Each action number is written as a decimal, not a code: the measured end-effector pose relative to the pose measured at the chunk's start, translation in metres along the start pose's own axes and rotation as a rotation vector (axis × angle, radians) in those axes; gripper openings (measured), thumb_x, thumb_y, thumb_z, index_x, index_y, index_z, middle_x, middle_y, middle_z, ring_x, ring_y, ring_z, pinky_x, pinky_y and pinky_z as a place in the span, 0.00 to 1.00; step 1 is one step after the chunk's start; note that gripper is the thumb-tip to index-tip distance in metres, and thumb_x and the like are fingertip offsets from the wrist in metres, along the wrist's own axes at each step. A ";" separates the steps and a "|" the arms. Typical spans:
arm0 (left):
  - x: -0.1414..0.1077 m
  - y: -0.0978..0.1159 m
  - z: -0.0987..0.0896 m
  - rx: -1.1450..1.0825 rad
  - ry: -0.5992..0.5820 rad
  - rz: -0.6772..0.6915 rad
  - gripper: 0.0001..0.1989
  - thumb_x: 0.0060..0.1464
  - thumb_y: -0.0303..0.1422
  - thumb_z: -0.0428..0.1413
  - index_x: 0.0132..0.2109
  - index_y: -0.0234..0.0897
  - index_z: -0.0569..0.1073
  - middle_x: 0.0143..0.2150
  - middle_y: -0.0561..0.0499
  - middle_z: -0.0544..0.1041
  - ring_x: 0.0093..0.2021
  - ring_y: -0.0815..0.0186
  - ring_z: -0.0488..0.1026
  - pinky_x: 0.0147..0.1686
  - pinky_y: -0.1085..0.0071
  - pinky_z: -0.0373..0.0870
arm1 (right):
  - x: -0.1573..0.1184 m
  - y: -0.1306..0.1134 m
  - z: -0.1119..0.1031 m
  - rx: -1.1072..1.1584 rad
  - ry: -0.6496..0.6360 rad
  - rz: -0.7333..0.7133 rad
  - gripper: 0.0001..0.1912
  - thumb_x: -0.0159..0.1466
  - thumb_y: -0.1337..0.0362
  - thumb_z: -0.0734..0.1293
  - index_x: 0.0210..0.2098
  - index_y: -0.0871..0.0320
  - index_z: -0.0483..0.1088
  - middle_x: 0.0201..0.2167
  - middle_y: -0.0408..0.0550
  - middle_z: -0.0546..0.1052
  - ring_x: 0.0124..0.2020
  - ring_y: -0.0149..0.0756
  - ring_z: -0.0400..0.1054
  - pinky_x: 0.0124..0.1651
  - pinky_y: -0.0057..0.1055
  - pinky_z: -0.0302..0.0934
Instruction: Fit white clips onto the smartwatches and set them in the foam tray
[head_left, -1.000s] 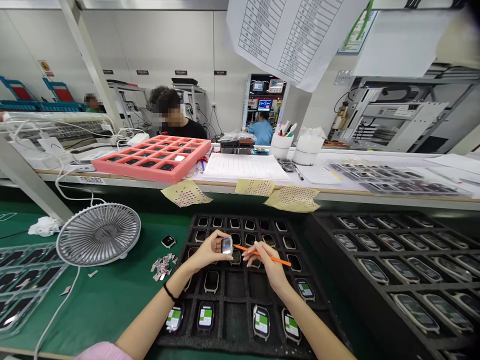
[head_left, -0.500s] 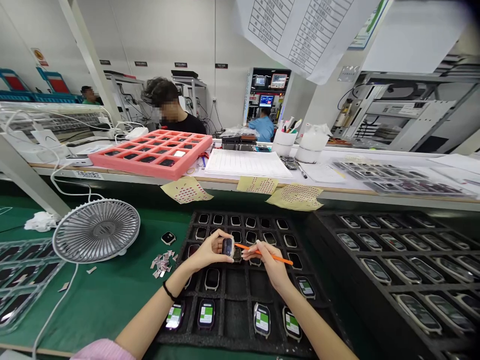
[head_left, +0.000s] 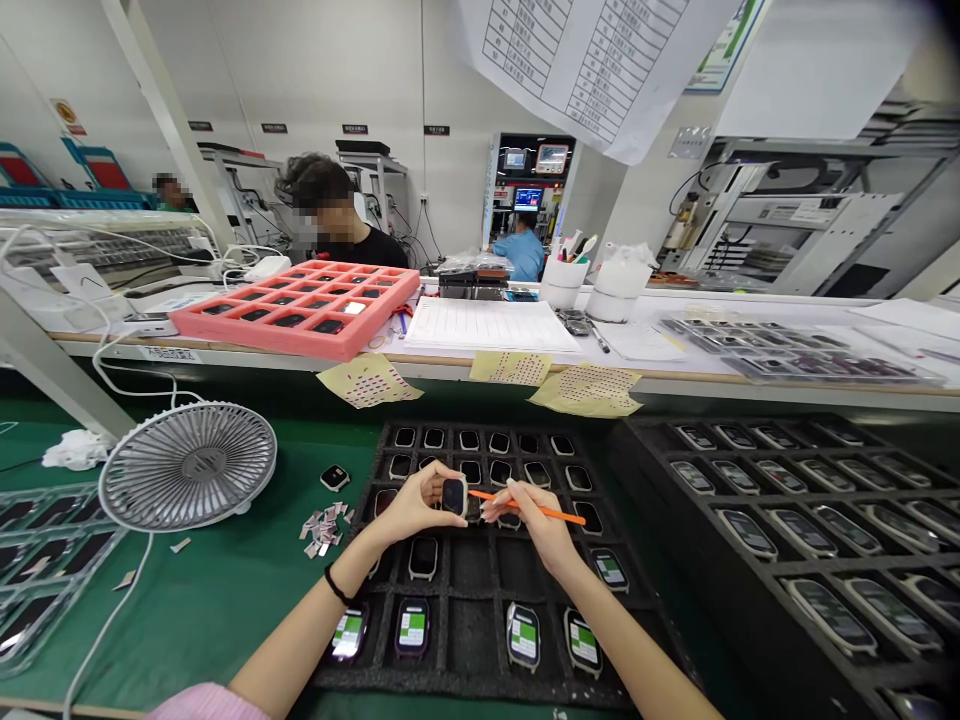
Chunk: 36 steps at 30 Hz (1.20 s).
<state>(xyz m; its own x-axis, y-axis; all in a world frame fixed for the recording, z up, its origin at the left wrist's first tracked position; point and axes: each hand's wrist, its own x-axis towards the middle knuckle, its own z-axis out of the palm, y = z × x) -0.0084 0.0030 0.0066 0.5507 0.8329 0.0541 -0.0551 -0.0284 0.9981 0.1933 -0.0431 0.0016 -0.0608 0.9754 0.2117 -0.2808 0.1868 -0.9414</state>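
Note:
Between the thumb and fingers of my left hand (head_left: pixel 417 503) is a square watch (head_left: pixel 454 497) with a dark screen, held above a black foam tray (head_left: pixel 470 567). A thin orange stick (head_left: pixel 562 516) is pinched in my right hand (head_left: pixel 529 510), and its tip meets the right edge of the watch. Several watches lie in the tray's compartments; a watch with a lit green and white screen (head_left: pixel 523 637) is in the front row.
A round grey fan (head_left: pixel 202 465) stands at the left, near a loose watch (head_left: pixel 334 477) and small scraps (head_left: pixel 324 528). Another black tray (head_left: pixel 645 500) of watches is on the right. A pink foam tray (head_left: pixel 352 340) rests on the shelf, with a person in black behind it.
The watch in my left hand has turned so its dark screen faces the camera more squarely. My right hand keeps the orange stick at its edge. The whole view has shifted slightly.

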 end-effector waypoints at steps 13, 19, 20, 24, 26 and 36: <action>-0.001 0.000 0.002 0.118 0.017 0.048 0.25 0.36 0.32 0.69 0.41 0.36 0.66 0.44 0.47 0.74 0.44 0.61 0.72 0.49 0.61 0.65 | 0.002 -0.001 -0.002 -0.043 -0.001 0.020 0.20 0.61 0.49 0.65 0.25 0.59 0.76 0.25 0.51 0.80 0.25 0.39 0.75 0.33 0.36 0.71; -0.001 0.000 0.002 0.144 0.010 0.067 0.24 0.38 0.33 0.68 0.41 0.36 0.66 0.45 0.47 0.74 0.45 0.60 0.72 0.49 0.61 0.65 | 0.002 0.000 -0.002 -0.034 0.001 0.021 0.20 0.61 0.50 0.65 0.25 0.60 0.76 0.25 0.51 0.80 0.25 0.38 0.75 0.33 0.35 0.70; -0.001 0.000 0.002 0.147 0.008 0.066 0.24 0.38 0.32 0.68 0.42 0.36 0.66 0.44 0.47 0.74 0.45 0.61 0.72 0.49 0.61 0.65 | 0.002 0.000 -0.002 -0.033 0.001 0.019 0.20 0.62 0.50 0.65 0.25 0.60 0.76 0.25 0.51 0.80 0.25 0.38 0.75 0.33 0.34 0.70; -0.001 0.001 0.003 0.155 0.015 0.071 0.24 0.39 0.31 0.67 0.41 0.36 0.65 0.43 0.48 0.74 0.43 0.62 0.71 0.47 0.62 0.65 | 0.002 0.002 -0.002 -0.026 0.005 0.023 0.20 0.62 0.50 0.65 0.25 0.59 0.76 0.25 0.50 0.80 0.25 0.38 0.75 0.32 0.34 0.70; -0.001 0.002 0.004 0.155 0.014 0.073 0.23 0.39 0.31 0.67 0.41 0.36 0.65 0.43 0.48 0.73 0.44 0.62 0.71 0.48 0.63 0.65 | 0.002 0.002 -0.002 -0.030 0.001 0.025 0.20 0.62 0.50 0.65 0.25 0.59 0.76 0.25 0.50 0.80 0.25 0.38 0.75 0.32 0.34 0.70; 0.005 -0.013 -0.003 0.088 0.122 -0.029 0.20 0.53 0.40 0.56 0.50 0.41 0.60 0.32 0.58 0.62 0.26 0.74 0.62 0.25 0.77 0.61 | 0.003 -0.005 -0.005 -0.083 0.102 -0.006 0.21 0.62 0.50 0.65 0.25 0.59 0.77 0.26 0.51 0.80 0.25 0.37 0.74 0.32 0.33 0.70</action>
<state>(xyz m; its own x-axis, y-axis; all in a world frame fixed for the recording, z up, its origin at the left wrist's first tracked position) -0.0074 0.0092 -0.0060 0.4457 0.8948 0.0264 0.0358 -0.0473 0.9982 0.1994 -0.0408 0.0052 0.0395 0.9803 0.1938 -0.2005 0.1977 -0.9595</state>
